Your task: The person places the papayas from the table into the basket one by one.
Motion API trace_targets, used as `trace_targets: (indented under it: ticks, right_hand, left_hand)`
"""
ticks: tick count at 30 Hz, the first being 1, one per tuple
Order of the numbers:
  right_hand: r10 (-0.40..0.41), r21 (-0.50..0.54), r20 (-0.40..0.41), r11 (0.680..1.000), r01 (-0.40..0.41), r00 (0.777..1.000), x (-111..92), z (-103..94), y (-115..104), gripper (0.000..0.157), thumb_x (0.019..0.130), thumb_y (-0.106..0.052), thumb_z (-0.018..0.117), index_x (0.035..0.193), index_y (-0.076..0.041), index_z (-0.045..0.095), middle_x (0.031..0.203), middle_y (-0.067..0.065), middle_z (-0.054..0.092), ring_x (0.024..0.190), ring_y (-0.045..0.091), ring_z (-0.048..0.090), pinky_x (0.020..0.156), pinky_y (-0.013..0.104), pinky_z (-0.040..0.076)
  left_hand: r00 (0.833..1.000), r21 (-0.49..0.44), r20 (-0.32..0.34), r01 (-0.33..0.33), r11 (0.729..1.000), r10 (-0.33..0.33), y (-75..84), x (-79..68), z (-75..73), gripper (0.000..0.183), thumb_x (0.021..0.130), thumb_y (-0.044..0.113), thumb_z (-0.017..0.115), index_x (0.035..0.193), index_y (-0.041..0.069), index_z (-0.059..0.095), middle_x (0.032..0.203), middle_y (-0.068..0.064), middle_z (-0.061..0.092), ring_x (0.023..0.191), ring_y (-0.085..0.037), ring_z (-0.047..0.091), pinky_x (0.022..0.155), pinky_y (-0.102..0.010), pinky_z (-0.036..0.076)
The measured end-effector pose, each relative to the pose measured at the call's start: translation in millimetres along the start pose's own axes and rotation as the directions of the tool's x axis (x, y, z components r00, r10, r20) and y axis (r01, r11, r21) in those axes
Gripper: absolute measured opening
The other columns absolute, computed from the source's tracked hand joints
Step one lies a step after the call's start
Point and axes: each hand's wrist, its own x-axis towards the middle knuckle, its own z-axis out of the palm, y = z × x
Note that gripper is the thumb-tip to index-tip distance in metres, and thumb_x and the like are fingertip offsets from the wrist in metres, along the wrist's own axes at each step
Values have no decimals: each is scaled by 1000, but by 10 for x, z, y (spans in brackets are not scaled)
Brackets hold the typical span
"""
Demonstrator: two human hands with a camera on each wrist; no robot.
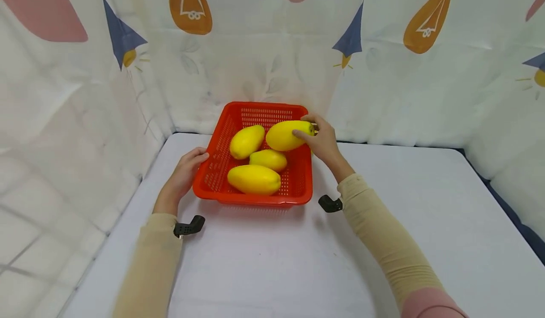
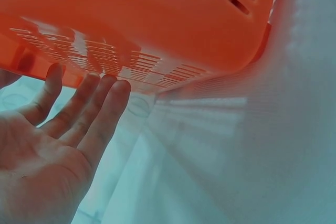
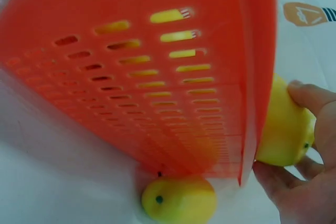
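In the head view, a red plastic basket (image 1: 209, 185) with slotted walls holds several oblong yellow fruits, including a front one (image 1: 253, 180) and a left one (image 1: 247, 141). My right hand (image 1: 320, 137) grips another yellow fruit (image 1: 284, 136) by its greenish end, thumb on the near side, at the basket's right rim. My left hand (image 1: 184, 172) holds the basket's left side, its thumb at the rim. Seen from the left wrist, the fingers (image 2: 105, 108) reach up against the slotted outer wall. A further yellow fruit (image 3: 179, 199) lies outside the basket, by its right wall.
The basket is on a white table (image 1: 426, 223). A pale patterned cloth (image 1: 264, 62) hangs behind the table and along its sides. Dark wrist camera mounts (image 1: 189, 226) stick out from both sleeves, the right one near the basket's front right corner.
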Motion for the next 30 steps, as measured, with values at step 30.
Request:
trace_targets:
  ticks: [30]
  right_hand:
    - [56, -10, -164, 998, -59, 985, 80, -98, 481, 41, 94, -26, 61, 128, -4, 53, 133, 16, 55, 119, 32, 53, 101, 44, 46]
  left_hand:
    - [1000, -45, -13, 1, 999, -1, 47, -9, -145, 15, 104, 18, 40, 105, 10, 53, 94, 4, 60, 87, -10, 58, 76, -19, 51]
